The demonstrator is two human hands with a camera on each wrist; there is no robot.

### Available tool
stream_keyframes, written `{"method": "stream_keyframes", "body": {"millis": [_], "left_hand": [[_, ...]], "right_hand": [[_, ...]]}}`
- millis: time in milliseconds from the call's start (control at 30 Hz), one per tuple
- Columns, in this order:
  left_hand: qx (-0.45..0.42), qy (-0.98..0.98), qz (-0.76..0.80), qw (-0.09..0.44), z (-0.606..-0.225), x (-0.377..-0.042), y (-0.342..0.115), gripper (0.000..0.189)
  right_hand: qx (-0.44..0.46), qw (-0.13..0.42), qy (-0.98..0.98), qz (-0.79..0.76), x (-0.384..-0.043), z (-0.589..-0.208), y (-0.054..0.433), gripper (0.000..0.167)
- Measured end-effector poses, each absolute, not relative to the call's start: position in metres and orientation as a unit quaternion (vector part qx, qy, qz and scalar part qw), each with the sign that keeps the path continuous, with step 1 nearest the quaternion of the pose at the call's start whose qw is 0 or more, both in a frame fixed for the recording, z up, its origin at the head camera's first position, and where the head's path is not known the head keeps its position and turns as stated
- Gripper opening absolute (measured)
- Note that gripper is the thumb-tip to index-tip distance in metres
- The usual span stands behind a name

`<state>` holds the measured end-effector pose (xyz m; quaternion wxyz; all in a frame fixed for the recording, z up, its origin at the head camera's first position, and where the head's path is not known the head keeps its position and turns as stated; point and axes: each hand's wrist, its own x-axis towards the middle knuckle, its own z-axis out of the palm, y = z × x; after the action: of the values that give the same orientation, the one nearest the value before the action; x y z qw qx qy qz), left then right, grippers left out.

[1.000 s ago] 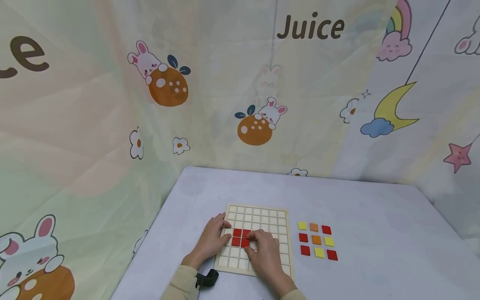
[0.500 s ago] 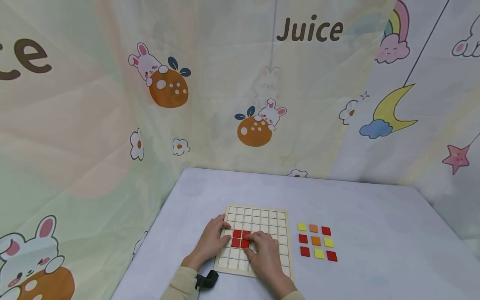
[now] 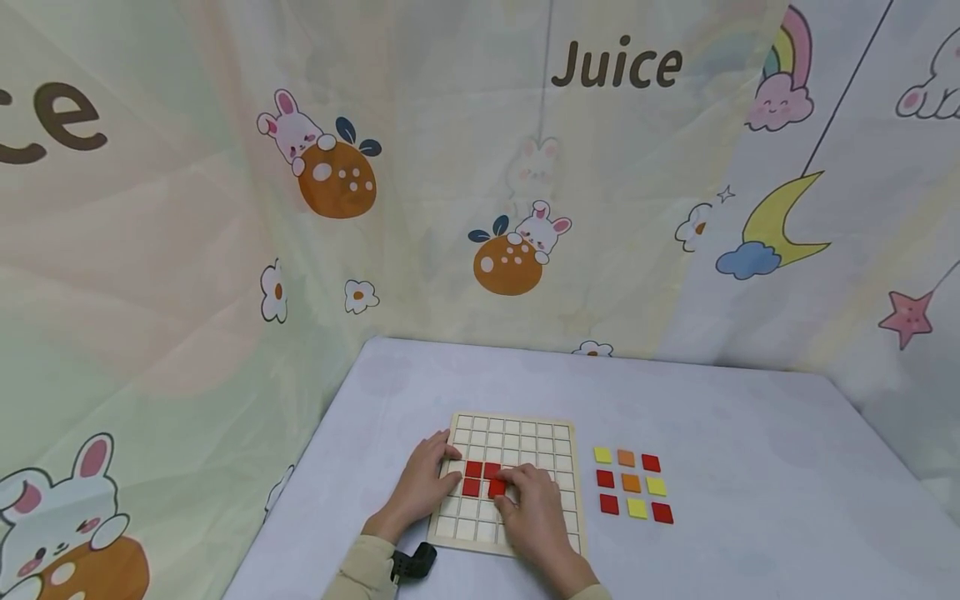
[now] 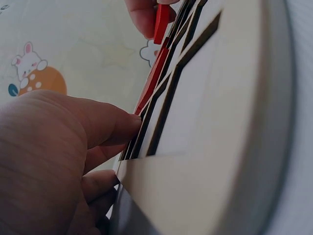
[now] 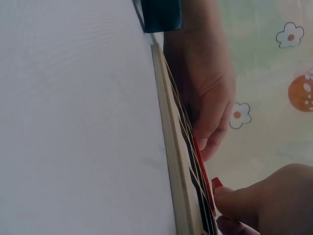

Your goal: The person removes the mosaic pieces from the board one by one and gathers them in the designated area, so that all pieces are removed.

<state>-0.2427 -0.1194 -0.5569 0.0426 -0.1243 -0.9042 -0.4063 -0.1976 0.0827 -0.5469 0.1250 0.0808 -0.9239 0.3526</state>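
Note:
A pale wooden grid board (image 3: pixel 514 442) lies on the table, with three red square tiles (image 3: pixel 474 469) set in its cells. My right hand (image 3: pixel 534 510) pinches another red tile (image 3: pixel 496 488) between thumb and fingers beside them. In the left wrist view this pinched tile (image 4: pixel 161 23) stands raised off the grid, its edge showing. On the board's left edge rests my left hand (image 3: pixel 422 482), its thumb (image 4: pixel 120 126) lying along the grid near a seated red tile (image 4: pixel 154 78). Its other fingers are partly hidden in that view.
Right of the board, loose tiles lie in three rows: red (image 3: pixel 605 478), orange (image 3: pixel 631 483) and yellow (image 3: pixel 637 508). A black strap-on device (image 3: pixel 414 562) sits on the left wrist. Behind the white-covered table (image 3: pixel 735 467) hangs a printed cloth (image 3: pixel 420 167).
The lower right red tile, flush with the other three before, has come up and shifted slightly right in my right hand's pinch. My left hand has stayed in place.

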Motion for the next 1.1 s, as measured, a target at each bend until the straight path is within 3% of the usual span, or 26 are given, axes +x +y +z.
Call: {"method": "stream_keyframes", "body": {"millis": [367, 1100], "left_hand": [[-0.129, -0.903, -0.407, 0.049, -0.556, -0.242, -0.118, 0.016], [-0.13, -0.903, -0.406, 0.052, -0.558, -0.242, -0.119, 0.016]], "right_hand": [[0.084, 0.131, -0.92, 0.361, -0.196, -0.546, 0.097, 0.026], [-0.008, 0.067, -0.925, 0.373, -0.189, -0.533, 0.145, 0.032]]}}
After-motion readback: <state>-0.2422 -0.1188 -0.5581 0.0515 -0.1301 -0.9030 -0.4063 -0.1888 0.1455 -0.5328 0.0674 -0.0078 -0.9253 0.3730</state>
